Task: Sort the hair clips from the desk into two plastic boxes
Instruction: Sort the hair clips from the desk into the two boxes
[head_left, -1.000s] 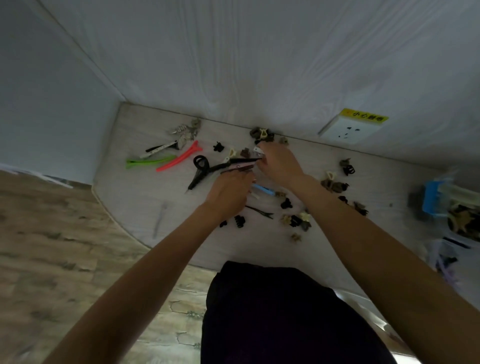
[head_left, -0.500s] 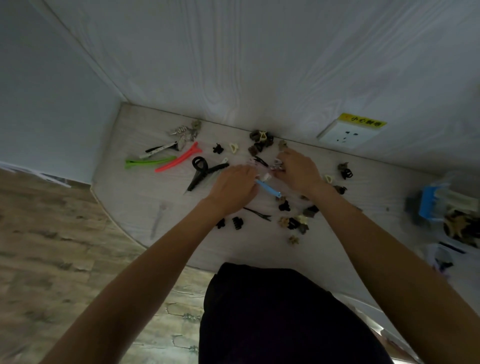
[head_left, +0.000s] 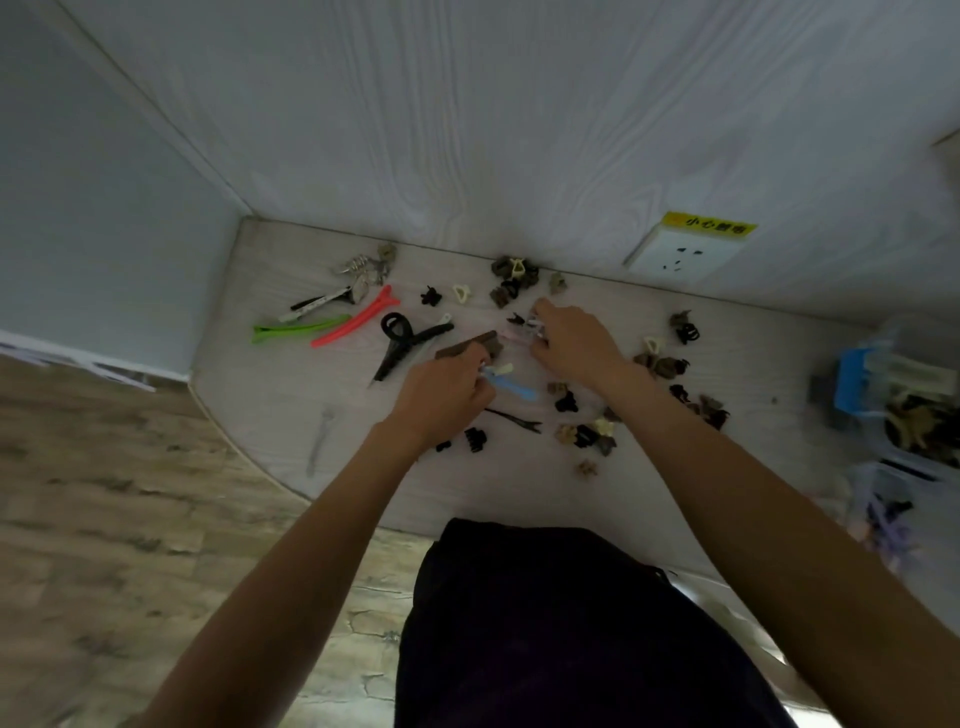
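A long blue clip (head_left: 511, 383) is pinched at its near-left end in the left hand (head_left: 441, 395), its axis running down-right along the counter (head_left: 270, 374). The right hand (head_left: 574, 340) grasps small clips farther back. The 2 boxes (head_left: 904, 415) lie well right, nearer the right hand.

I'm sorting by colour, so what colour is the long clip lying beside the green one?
Pinkish red; the long clip shows clearly in the head view.
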